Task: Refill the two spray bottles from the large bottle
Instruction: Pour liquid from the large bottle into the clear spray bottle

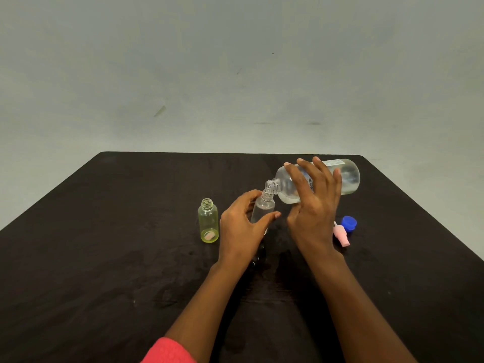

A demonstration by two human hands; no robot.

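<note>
We have the large bottle [340, 176] tipped nearly flat above the table [104, 231], its long axis running from base at the right, toward the far right corner, to open neck at the left, and that neck sits touching or just over the mouth of the clear spray bottle [262, 208]. This mouth-to-mouth meeting is what the pour turns on, as we judge it. Our right hand [313, 205] is wrapped around the large bottle's body, fingers over the top; our left hand [243, 229] is curled round the clear spray bottle, steadying it upright with a slight lean toward the neck. The hands are apart, each clamped on its own bottle. We cannot tell whether liquid is passing yet, or how full the clear spray bottle is

Just left of our left hand the yellow spray bottle [208, 221] stands open and upright, apparently unfilled, nearer the left hand. Right of our right hand, toward the right edge, lie the pink spray head [341, 235] and the blue cap [349, 223], touching or nearly so
</note>
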